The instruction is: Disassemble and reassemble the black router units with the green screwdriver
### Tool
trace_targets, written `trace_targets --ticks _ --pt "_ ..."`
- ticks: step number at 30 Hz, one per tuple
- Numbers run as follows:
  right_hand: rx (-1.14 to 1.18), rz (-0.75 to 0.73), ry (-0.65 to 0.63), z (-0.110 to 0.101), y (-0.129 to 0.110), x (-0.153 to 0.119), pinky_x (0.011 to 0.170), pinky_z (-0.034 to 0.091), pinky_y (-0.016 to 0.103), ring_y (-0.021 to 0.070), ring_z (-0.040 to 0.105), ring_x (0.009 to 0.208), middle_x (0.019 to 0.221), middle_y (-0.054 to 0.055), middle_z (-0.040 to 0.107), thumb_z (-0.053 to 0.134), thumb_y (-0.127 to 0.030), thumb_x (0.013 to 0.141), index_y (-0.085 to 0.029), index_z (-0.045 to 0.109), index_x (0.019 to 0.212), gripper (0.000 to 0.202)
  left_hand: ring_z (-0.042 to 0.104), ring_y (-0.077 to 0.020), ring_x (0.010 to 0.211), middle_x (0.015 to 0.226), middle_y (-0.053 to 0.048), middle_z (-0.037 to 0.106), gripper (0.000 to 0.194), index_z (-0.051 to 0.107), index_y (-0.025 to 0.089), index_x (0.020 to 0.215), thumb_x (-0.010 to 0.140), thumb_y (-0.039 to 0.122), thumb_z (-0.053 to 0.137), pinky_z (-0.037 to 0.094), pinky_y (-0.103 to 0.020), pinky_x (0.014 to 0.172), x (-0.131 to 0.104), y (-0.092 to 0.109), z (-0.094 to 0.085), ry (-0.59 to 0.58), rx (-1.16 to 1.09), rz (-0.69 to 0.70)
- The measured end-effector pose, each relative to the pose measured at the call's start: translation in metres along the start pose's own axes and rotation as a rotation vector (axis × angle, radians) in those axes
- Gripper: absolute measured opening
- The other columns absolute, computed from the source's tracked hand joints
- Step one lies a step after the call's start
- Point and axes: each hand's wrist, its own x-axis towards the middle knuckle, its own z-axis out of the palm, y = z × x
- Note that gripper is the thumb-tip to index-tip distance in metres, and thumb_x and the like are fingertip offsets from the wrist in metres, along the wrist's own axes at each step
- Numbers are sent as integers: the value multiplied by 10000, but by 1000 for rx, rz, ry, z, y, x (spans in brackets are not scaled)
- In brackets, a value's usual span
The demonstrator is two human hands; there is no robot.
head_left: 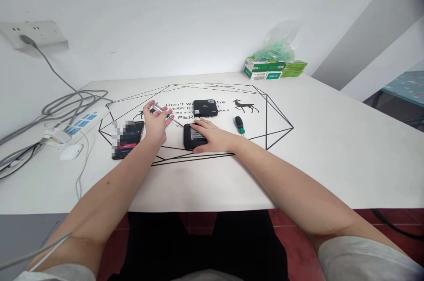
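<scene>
My left hand grips a slim screwdriver with a clear handle; its shaft points right and down to the upper left corner of a black box. That box lies on the table with a pale label on its upper face. My right hand rests over the box's right side, fingers spread across it, and hides part of it. Behind it lies a second black box. A green and black screwdriver lies to the right, beyond my right wrist.
A phone lies by my left forearm. Further left are a power strip, coiled grey cables and a white earphone case. Green and white boxes with a plastic bag stand at the back of the white table.
</scene>
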Motion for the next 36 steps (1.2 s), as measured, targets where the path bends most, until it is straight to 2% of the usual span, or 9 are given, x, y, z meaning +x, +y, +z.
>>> trace_targets --ticks 6,10,13,17,22,27,30,32,36 --pt "0 -49 27 3 8 2 1404 212 686 468 150 1747 1866 183 233 821 -694 835 -225 349 1749 1130 791 -147 899 1122 -22 647 604 446 321 1334 909 -73 618 673 -380 953 7 -3 -1 94 -9 -144" --pt "22 -90 12 -2 15 2 1403 237 659 440 215 1734 1849 189 277 846 -629 820 -218 390 1731 1099 795 -151 861 1095 -25 656 602 441 314 1352 920 -67 617 683 -368 919 6 -1 -1 98 -4 -178" --pt "62 -128 -21 -8 20 3 1409 233 634 419 252 1725 1827 191 325 902 -515 765 -208 438 1707 1094 801 -166 859 1082 -32 668 632 449 313 1363 901 -70 643 683 -374 908 2 0 0 86 -6 -197" --pt "85 -155 -36 -13 23 2 1393 238 672 431 271 1713 1811 197 358 916 -450 734 -213 472 1686 1077 802 -171 863 1087 -33 673 636 460 314 1341 879 -75 659 682 -384 912 0 0 1 72 -6 -196" --pt "86 -143 -25 -13 21 1 1378 256 693 450 287 1701 1804 220 361 921 -503 727 -202 485 1676 1086 810 -189 943 1141 -49 698 638 478 311 1333 861 -53 705 664 -404 975 -4 1 1 2 48 -62" --pt "87 -129 -20 -12 17 0 1379 253 698 457 280 1702 1809 213 357 923 -542 722 -212 482 1678 1103 803 -202 1050 1194 -50 739 559 578 300 1333 895 7 767 639 -366 1016 -31 4 7 -207 167 201" --pt "72 -106 -18 -12 16 -1 1391 263 659 442 276 1707 1808 188 364 928 -539 726 -221 482 1683 1103 775 -233 1194 1226 -72 745 527 662 280 1301 884 -11 798 606 -325 1061 -45 5 11 -280 119 165" --pt "63 -110 -16 -12 16 -1 1393 268 646 435 283 1706 1804 178 372 927 -553 728 -229 484 1683 1102 767 -229 1210 1222 -70 743 537 657 296 1313 898 -17 789 605 -310 1055 -43 4 12 -236 87 143" --pt "44 -129 -18 -12 17 0 1388 272 652 427 295 1699 1794 191 384 909 -538 745 -214 469 1689 1090 790 -184 1065 1202 -58 708 599 522 340 1399 956 -16 713 648 -331 981 -18 0 7 -60 43 26"
